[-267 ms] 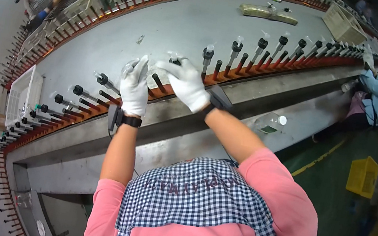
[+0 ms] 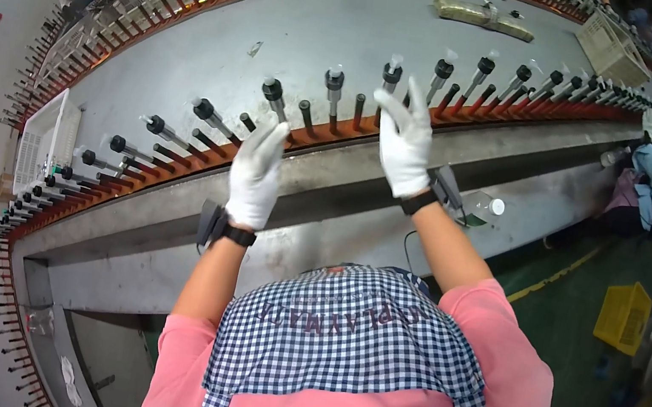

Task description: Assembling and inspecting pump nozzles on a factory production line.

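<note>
Above pin row (image 2: 331,122): left hand (image 2: 254,179), right hand (image 2: 403,143) raised, fingers spread, grip open, empty.

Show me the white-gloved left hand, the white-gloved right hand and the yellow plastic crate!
white-gloved left hand (image 2: 254,179), head view, back of the glove.
white-gloved right hand (image 2: 405,143), head view, back of the glove.
yellow plastic crate (image 2: 623,315), head view, its side wall.

A long grey conveyor table (image 2: 302,36) carries a greenish bag (image 2: 482,17) and white crates (image 2: 607,44).
</note>
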Tool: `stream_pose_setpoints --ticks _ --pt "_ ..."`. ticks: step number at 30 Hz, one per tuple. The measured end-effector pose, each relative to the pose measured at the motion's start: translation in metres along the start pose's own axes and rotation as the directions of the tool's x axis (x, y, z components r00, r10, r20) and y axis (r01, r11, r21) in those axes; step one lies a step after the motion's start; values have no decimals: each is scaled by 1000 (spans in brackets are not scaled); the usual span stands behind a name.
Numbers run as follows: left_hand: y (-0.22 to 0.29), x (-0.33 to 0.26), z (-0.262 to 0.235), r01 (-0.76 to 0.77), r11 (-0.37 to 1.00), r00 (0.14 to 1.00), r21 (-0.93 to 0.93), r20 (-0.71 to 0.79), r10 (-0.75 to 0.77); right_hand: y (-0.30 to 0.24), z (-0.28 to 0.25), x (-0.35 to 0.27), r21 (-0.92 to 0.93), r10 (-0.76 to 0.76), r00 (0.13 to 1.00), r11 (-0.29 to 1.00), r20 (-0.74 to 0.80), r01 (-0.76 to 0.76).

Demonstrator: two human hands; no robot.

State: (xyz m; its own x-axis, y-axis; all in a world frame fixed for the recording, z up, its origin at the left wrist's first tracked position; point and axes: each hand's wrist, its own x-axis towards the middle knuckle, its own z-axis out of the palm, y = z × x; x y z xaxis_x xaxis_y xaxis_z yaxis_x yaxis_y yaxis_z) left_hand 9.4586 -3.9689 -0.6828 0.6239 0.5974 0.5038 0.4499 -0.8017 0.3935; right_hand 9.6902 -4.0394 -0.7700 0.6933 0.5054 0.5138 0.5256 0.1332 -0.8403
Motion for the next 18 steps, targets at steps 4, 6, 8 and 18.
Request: stream_pose_setpoints --ticks 4,6,8,18 --pt "39 75 59 -129 988 991 81 34 127 -5 9 62 52 -37 990 998 136 30" --pt "36 98 87 -127 987 992 103 15 126 20 40 72 169 -98 979 983 176 67" --pt "19 109 105 79 976 988 203 117 -104 34 57 68 146 -158 984 979 78 145" --pt "0 111 105 -96 982 991 164 -76 110 12 30 82 199 -129 939 978 319 67"
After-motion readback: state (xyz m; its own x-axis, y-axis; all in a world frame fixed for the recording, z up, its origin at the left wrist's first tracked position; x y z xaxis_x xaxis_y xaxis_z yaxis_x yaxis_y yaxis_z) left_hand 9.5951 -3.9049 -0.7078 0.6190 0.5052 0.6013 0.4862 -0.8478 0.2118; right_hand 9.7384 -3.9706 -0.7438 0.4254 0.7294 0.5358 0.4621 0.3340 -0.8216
